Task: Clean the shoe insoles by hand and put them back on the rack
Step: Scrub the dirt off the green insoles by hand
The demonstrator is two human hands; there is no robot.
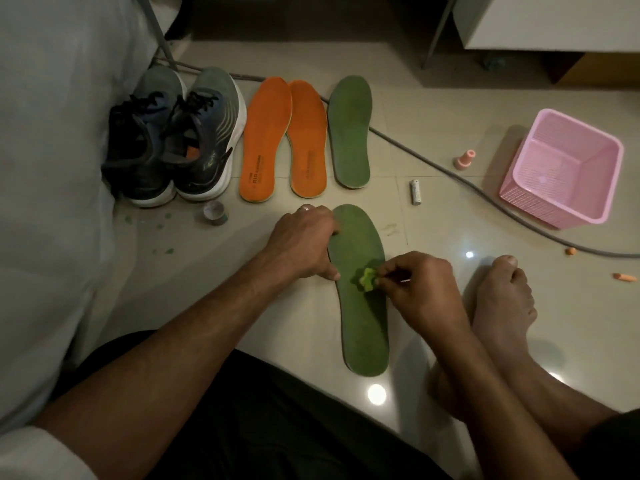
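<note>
A green insole [363, 327] lies lengthwise on the tiled floor in front of me. My left hand [304, 244] presses on its upper left edge, thumb along the side. My right hand [419, 289] pinches a small light-green scrubbing piece [367, 279] against the middle of that insole. Farther back lie two orange insoles [266, 140] [308, 140] side by side and a second green insole [349, 133] to their right.
A pair of dark running shoes [180, 140] stands at the left by white fabric. A pink plastic basket [568, 171] sits at the right. A grey cable [450, 174] crosses the floor. A battery [416, 192], a small pink cap [465, 160] and my bare foot [502, 306] are nearby.
</note>
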